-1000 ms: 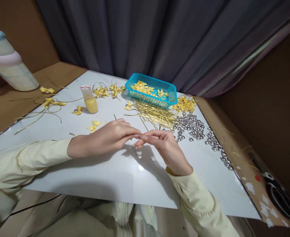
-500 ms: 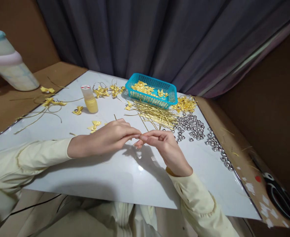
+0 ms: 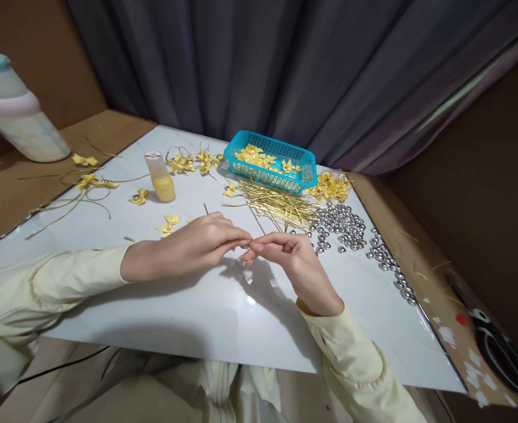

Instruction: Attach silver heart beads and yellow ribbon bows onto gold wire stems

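Observation:
My left hand (image 3: 210, 239) and my right hand (image 3: 288, 254) meet fingertip to fingertip above the white tabletop (image 3: 162, 311). Both are closed in a pinch, and whatever lies between the fingertips is too small or hidden to name. Just beyond them spreads a pile of gold cords (image 3: 281, 205). Silver beads (image 3: 340, 223) lie scattered to the right of my right hand. Yellow ribbon bows (image 3: 168, 224) rest behind my left wrist, partly covered by it. Two small clear scraps (image 3: 249, 280) sit on the table under my fingers.
A blue plastic basket (image 3: 270, 179) with yellow bows stands at the back. A small yellow bottle (image 3: 164, 187) is left of it, near corded bows (image 3: 182, 163). Far left stands a large tumbler (image 3: 39, 135); black-handled scissors (image 3: 499, 352) lie at the right edge.

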A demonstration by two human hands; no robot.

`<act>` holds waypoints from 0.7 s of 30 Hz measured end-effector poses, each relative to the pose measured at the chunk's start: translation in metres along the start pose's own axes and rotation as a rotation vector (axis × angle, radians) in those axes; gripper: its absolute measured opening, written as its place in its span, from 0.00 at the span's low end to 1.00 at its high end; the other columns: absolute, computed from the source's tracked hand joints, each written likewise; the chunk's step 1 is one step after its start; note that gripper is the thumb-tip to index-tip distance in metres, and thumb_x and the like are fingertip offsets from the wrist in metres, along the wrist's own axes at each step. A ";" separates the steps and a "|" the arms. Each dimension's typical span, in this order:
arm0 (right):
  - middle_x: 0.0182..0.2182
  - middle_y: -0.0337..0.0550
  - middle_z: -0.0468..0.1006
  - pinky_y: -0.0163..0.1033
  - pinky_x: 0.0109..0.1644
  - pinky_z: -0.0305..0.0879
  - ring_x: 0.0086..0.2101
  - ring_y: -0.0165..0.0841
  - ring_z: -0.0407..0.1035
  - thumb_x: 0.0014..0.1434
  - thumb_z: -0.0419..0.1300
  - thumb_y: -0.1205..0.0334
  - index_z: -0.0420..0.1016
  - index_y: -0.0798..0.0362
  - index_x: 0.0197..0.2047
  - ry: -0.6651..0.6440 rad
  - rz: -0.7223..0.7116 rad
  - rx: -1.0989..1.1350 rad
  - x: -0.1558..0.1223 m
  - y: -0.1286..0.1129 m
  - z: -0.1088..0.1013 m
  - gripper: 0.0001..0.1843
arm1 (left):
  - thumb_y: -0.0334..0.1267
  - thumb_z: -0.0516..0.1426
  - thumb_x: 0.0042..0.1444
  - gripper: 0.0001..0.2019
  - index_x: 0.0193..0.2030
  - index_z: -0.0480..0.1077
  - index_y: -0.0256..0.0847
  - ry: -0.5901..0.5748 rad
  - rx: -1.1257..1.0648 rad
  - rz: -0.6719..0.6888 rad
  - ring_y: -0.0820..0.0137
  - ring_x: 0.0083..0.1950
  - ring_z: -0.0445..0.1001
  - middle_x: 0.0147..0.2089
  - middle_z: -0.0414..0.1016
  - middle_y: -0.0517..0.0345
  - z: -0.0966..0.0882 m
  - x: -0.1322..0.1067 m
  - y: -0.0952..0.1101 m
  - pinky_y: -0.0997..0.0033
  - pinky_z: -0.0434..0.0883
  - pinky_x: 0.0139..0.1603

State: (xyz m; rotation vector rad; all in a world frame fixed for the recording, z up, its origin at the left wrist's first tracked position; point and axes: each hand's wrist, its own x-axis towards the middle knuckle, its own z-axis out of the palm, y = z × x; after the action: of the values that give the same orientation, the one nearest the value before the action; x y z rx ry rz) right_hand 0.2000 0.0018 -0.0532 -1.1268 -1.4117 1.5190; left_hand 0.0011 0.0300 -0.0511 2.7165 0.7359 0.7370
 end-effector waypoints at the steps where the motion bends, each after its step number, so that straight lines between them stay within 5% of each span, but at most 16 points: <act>1: 0.28 0.45 0.83 0.41 0.44 0.69 0.31 0.34 0.76 0.55 0.64 0.62 0.82 0.55 0.32 -0.001 -0.002 -0.001 0.000 0.000 0.000 0.07 | 0.29 0.47 0.65 0.15 0.39 0.76 0.38 0.000 0.003 0.000 0.69 0.34 0.76 0.36 0.81 0.55 0.000 0.000 0.000 0.72 0.67 0.37; 11: 0.28 0.45 0.83 0.42 0.43 0.69 0.31 0.34 0.76 0.55 0.64 0.63 0.82 0.56 0.32 -0.051 0.014 0.113 0.001 0.003 -0.003 0.06 | 0.33 0.48 0.66 0.14 0.41 0.75 0.37 0.061 0.101 -0.004 0.69 0.34 0.76 0.34 0.81 0.55 0.005 -0.002 -0.003 0.71 0.68 0.38; 21: 0.26 0.43 0.83 0.44 0.43 0.69 0.28 0.34 0.75 0.52 0.65 0.65 0.82 0.54 0.28 -0.124 0.076 0.250 0.004 0.005 -0.004 0.05 | 0.26 0.49 0.63 0.11 0.41 0.73 0.34 0.117 0.266 0.156 0.67 0.34 0.74 0.33 0.79 0.52 0.006 -0.006 -0.002 0.67 0.68 0.38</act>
State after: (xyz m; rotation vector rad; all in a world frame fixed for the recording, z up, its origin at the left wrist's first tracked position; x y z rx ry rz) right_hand 0.2029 0.0062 -0.0582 -0.9564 -1.2281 1.7902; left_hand -0.0004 0.0279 -0.0592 3.0198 0.6968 0.8983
